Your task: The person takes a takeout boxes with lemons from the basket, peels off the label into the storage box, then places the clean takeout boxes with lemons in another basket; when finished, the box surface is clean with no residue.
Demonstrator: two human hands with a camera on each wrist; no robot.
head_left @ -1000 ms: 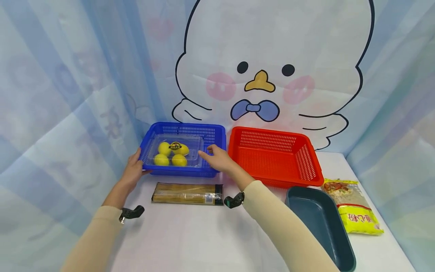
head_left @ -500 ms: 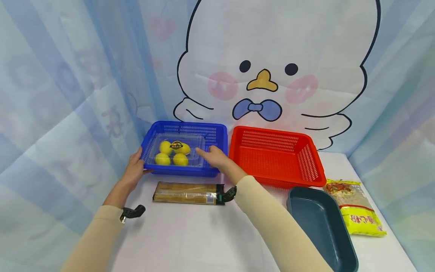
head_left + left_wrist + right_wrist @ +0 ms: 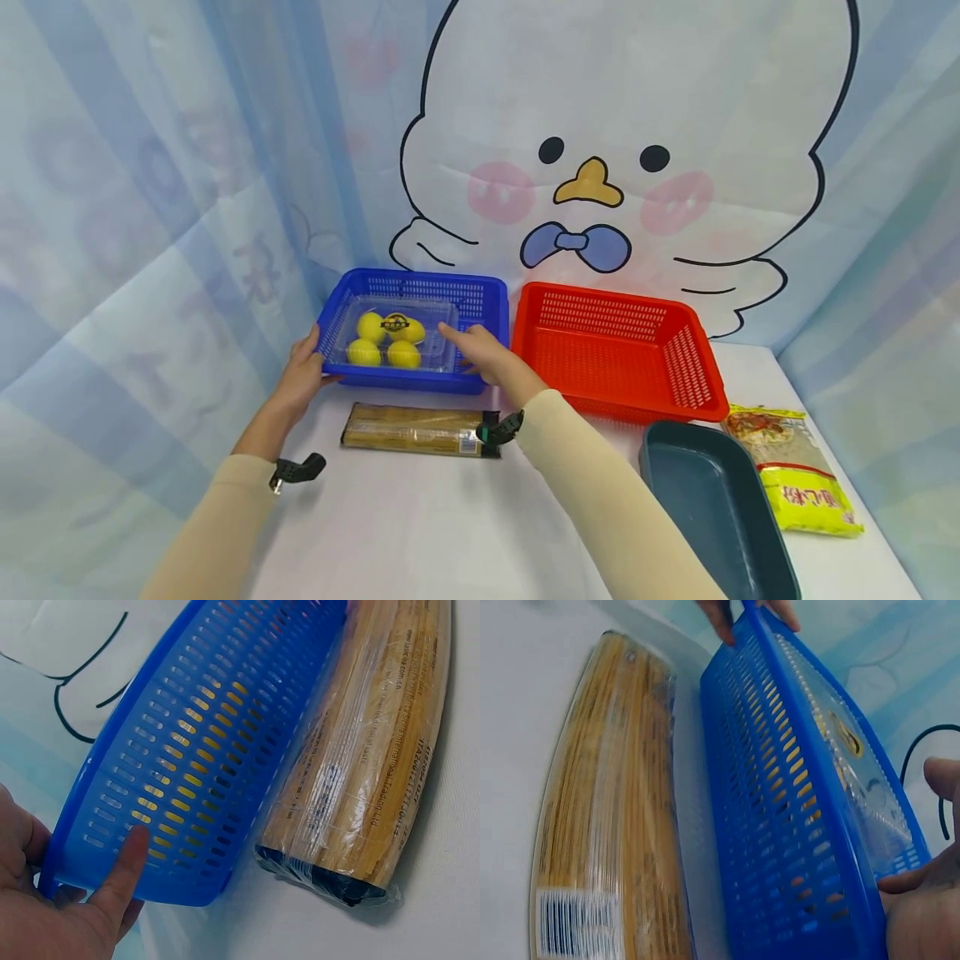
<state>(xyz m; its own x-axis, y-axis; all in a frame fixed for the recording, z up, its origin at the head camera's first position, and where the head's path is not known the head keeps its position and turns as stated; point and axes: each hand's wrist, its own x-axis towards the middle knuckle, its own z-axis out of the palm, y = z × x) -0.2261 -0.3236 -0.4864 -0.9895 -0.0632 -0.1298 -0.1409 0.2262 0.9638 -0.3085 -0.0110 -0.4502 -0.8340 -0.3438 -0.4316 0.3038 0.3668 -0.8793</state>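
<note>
A blue perforated basket (image 3: 420, 382) holds a clear plastic box (image 3: 442, 354) with several yellow round fruits (image 3: 405, 354) inside and a dark label on its lid. My left hand (image 3: 302, 375) grips the basket's left side, with one finger along the outer wall in the left wrist view. Reaching over the front right rim, my right hand (image 3: 491, 354) is at the box's right end with its thumb stretched out. Some of its fingertips are hidden inside the basket. A flat pack of thin sticks or dry noodles (image 3: 412, 429) in clear wrap lies just in front.
Right of the blue basket stands a red perforated basket (image 3: 600, 367) with nothing seen in it. A dark teal tray (image 3: 712, 500) and a yellow printed food bag (image 3: 798, 475) lie at the right on the white table (image 3: 420, 533). Printed curtains hang behind and beside.
My right hand has shifted slightly lower at the box's right end, its thumb stretched out. The left hand stays on the basket's left side. The whole view has drifted slightly.
</note>
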